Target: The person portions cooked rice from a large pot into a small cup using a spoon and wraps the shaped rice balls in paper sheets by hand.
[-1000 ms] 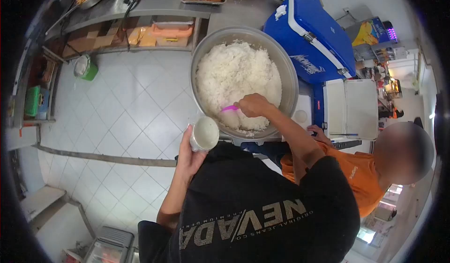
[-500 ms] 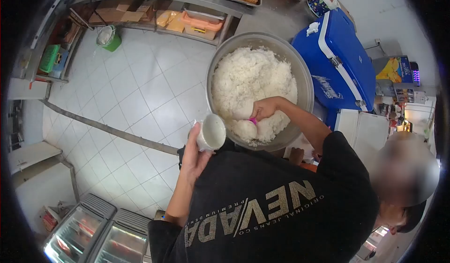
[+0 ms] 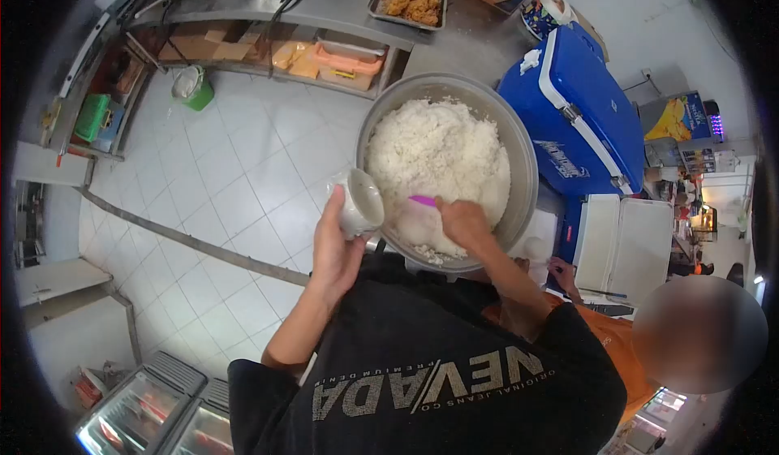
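A large round metal pot (image 3: 526,167) holds a big mound of white cooked rice (image 3: 438,142). My left hand (image 3: 337,248) grips a white cup-like bowl (image 3: 363,203) wrapped in clear plastic, tilted beside the pot's near left rim. Its inside looks pale; whether anything is in it I cannot tell. My right hand (image 3: 466,226) is closed around a purple rice paddle (image 3: 423,200) at the near side of the mound. The paddle's handle is hidden in my fingers.
Right of the pot stands a blue cooler box (image 3: 572,114). Behind lies a tray of fried chicken (image 3: 412,0) on the metal counter. A co-worker in an orange shirt (image 3: 613,349) is close on my right, one hand (image 3: 561,273) near an open white container (image 3: 621,240).
My right hand has come nearer to me, and the purple paddle now shows more, pointing left. The co-worker's orange shirt and hand have come further into view.
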Available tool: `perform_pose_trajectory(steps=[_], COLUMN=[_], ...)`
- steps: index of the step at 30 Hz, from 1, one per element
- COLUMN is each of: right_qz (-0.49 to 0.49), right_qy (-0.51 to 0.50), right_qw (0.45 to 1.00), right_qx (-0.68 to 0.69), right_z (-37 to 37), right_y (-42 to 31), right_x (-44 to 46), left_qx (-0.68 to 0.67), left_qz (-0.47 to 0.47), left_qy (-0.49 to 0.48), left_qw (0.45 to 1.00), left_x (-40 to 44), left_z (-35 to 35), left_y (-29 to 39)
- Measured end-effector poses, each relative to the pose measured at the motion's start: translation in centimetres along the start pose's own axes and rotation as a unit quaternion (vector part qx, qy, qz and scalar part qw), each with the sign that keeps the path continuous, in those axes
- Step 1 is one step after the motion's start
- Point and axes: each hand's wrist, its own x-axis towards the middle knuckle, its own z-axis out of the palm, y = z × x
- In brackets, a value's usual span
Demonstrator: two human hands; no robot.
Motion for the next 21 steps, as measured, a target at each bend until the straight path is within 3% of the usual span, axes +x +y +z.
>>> perform_pose_trajectory(steps=[3, 7, 10, 13, 16, 19, 21], right_qz=[-0.075, -0.183, -0.272, -0.312, -0.214, -0.216, -0.163], right_qy=[-0.05, -0.154, -0.2, -0.349, -0.459, -0.481, -0.524], right_qw=[0.996, 0.97, 0.941, 0.866, 0.839, 0.815, 0.798], right_qx=[-0.017, -0.053, 0.026, 0.178, 0.198, 0.24, 0.248], right_z=[-3.2, -0.7, 2.2, 3.5, 1.7, 0.9, -0.3], right_y=[0.2, 0.3, 2.7, 4.5, 3.9, 3.5, 3.4], right_x=[1.4, 4.5, 7.0, 10.0, 11.0, 11.3, 10.9], left_qx=[-0.01, -0.044, -0.1, -0.16, -0.221, -0.241, -0.226], left_qz=[-0.02, -0.034, -0.002, 0.023, 0.036, 0.048, 0.039], left_qy=[0.02, 0.029, 0.054, 0.059, 0.085, 0.088, 0.099], left_qw=[1.0, 0.998, 0.993, 0.985, 0.971, 0.965, 0.968], left_x=[-0.8, -2.1, -3.1, -3.1, -3.3, -3.4, -3.5], left_z=[-1.7, -3.4, -4.8, -7.1, -7.4, -7.6, -7.1], left_y=[0.1, 0.0, -0.4, -1.1, -0.5, 0.2, 0.7])
